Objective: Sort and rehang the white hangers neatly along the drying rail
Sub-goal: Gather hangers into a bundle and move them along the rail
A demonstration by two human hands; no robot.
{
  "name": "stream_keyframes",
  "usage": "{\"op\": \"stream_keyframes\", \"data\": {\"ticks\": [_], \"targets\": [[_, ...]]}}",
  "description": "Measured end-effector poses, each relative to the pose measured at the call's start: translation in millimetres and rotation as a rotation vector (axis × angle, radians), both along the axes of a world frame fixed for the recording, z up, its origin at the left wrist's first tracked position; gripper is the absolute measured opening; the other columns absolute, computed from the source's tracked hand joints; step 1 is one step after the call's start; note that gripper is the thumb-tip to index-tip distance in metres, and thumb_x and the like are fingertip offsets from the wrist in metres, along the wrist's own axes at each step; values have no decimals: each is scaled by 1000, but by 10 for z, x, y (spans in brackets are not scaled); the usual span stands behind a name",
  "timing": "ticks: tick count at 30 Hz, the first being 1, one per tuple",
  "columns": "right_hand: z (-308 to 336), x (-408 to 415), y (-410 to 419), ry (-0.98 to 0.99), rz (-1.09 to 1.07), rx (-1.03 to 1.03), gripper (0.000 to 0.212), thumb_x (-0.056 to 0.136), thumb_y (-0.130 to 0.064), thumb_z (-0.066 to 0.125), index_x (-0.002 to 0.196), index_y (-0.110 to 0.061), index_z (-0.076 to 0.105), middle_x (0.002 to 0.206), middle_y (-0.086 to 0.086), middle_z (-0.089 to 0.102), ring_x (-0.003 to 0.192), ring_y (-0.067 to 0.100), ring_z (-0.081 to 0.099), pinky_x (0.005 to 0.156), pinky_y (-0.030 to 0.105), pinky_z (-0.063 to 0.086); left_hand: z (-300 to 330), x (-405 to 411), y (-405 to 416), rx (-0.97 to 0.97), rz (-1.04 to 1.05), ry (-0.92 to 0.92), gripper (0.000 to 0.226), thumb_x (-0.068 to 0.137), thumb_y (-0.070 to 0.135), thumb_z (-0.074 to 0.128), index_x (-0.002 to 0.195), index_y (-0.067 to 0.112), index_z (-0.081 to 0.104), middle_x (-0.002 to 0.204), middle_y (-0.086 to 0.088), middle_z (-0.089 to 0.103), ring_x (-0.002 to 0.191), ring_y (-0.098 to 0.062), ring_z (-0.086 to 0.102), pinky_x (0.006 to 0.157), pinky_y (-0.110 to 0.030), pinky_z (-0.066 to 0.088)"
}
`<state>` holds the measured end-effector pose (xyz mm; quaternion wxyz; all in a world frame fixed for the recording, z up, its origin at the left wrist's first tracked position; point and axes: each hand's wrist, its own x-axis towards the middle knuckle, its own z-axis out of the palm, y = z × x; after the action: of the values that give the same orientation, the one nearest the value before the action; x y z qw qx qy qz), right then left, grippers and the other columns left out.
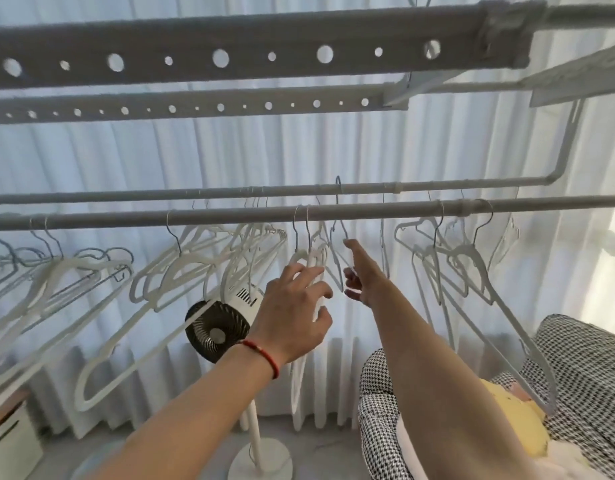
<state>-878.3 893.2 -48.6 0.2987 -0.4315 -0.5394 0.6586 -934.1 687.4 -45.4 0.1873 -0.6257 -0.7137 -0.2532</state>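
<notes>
A grey drying rail [230,216] runs across the view with white hangers hooked along it. My left hand [295,317] grips a pair of white hangers [311,265] that hang by their hooks at the middle of the rail. My right hand [363,271] reaches up just to their right, index finger stretched out and touching another white hanger [337,268] that hangs from the rear rail [368,188]. More hangers bunch at the left [91,282], at centre-left [209,258] and at the right [472,268].
A standing fan [217,329] on a white pole stands below the rail at centre. A houndstooth cushion seat [583,362] with a yellow item sits at lower right. Perforated rack bars [230,57] run overhead. White curtains hang behind.
</notes>
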Motion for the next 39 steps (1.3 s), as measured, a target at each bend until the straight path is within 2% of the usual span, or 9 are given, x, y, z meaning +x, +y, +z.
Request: {"op": "stream_keyframes", "data": {"ticks": [5, 9, 19, 24, 27, 29, 32, 34, 39], "targets": [[13, -113, 128, 107, -31, 53, 88, 73, -82, 55, 122, -10, 61, 94, 5, 53, 82, 20, 51, 76, 37, 51, 17, -9, 28, 1, 15, 8, 32, 82, 30, 50, 109, 25, 68, 143, 4, 52, 141, -21, 32, 104, -48, 43], [137, -220, 253, 145, 9, 40, 81, 74, -83, 54, 124, -19, 59, 85, 3, 47, 69, 18, 45, 72, 35, 54, 30, 23, 16, 16, 35, 48, 29, 81, 24, 56, 107, 24, 69, 145, 4, 51, 143, -18, 29, 104, -45, 42], [-420, -254, 196, 50, -26, -157, 79, 79, -75, 55, 127, -12, 55, 81, 6, 39, 58, 18, 40, 56, 30, 51, -48, 35, -123, -102, 85, 60, 38, 84, 33, 50, 116, 25, 69, 153, 1, 42, 147, -18, 23, 110, -48, 37], [-1057, -40, -208, 142, -51, -226, 81, 72, -76, 63, 122, -13, 60, 81, 4, 47, 63, 19, 49, 64, 32, 54, -143, 310, -266, -210, 258, 360, 38, 89, 34, 48, 122, 22, 64, 163, -8, 24, 151, -26, 13, 118, -59, 14], [-1397, 235, -415, 190, -29, -283, 88, 61, -82, 67, 110, -8, 64, 75, 2, 48, 61, 18, 50, 66, 34, 54, -319, 523, -416, -110, 110, 442, 31, 85, 24, 49, 106, 14, 70, 153, -17, 41, 147, -33, 26, 118, -56, 19], [-1652, 464, -545, 173, -23, -301, 96, 54, -89, 65, 106, -8, 64, 73, 2, 45, 59, 18, 47, 58, 31, 49, -487, 617, -517, -77, -27, 441, 26, 84, 15, 48, 96, 8, 69, 145, -22, 49, 144, -36, 32, 119, -53, 24], [-2037, 906, -824, 94, 25, -306, 87, 61, -92, 58, 90, -10, 61, 64, 3, 42, 53, 18, 41, 54, 29, 40, -738, 755, -655, -132, -130, 486, 26, 85, 13, 46, 97, 6, 68, 142, -25, 49, 142, -38, 33, 119, -49, 25], [-2245, 1247, -1093, -26, 36, -315, 79, 66, -89, 58, 77, -11, 58, 58, 2, 43, 50, 17, 41, 50, 27, 38, -919, 808, -736, -175, -182, 443, 28, 83, 16, 46, 98, 7, 68, 135, -22, 54, 138, -36, 38, 117, -47, 28], [-2369, 1828, -1736, -252, 169, -382, 95, 64, -90, 58, 93, -1, 70, 66, 4, 50, 53, 18, 46, 50, 27, 37, -1443, 493, -1092, -463, -113, 52, 33, 82, 23, 49, 104, 11, 69, 115, -6, 62, 118, -23, 50, 103, -37, 45]]}}
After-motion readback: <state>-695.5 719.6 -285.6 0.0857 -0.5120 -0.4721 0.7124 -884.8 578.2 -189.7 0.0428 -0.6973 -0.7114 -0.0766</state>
